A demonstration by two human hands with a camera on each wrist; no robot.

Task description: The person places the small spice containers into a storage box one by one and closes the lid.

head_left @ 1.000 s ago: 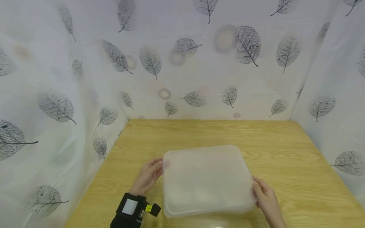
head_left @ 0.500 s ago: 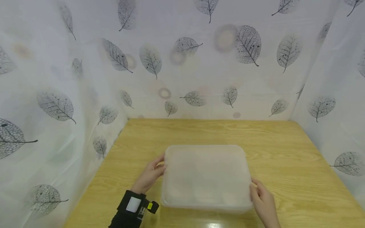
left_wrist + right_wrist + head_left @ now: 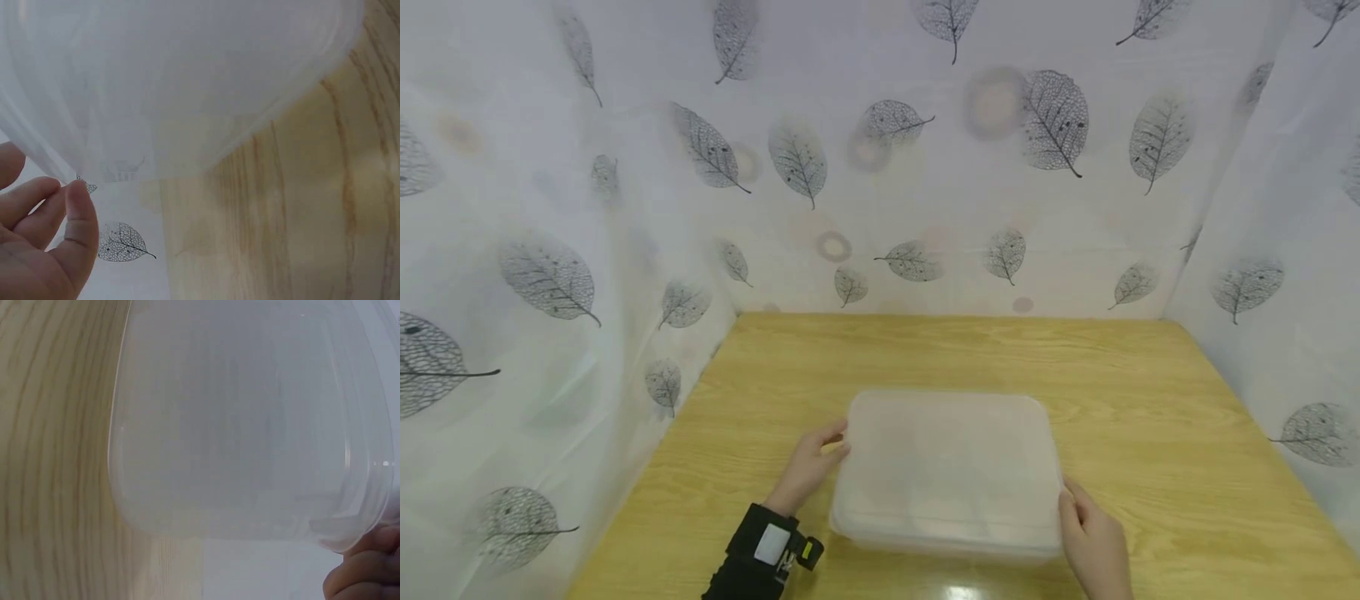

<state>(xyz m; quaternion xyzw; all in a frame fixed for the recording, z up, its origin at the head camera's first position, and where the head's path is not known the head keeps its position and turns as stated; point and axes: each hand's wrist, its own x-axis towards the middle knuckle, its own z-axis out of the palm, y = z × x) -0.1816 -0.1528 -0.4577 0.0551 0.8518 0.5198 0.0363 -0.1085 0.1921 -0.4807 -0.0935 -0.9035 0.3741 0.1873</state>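
A translucent white plastic storage box with rounded corners lies between my two hands in the head view, its broad flat face turned up toward me. My left hand pinches its left edge; in the left wrist view the thumb and fingers meet at the rim. At the lower right edge, my right hand grips the box with the thumb on top. The right wrist view shows the curled fingers under a corner of the rim. Whether the box touches the table cannot be told.
A wood-grain table extends around the box on all sides. Behind it hangs a pale curtain printed with dark leaves, and similar sheets close off the left and right sides. A black wrist strap with a small camera sits on the left wrist.
The box has turned from a slant to nearly square with the table and shifted a little right. My left hand has moved right with it; both hands keep their hold.
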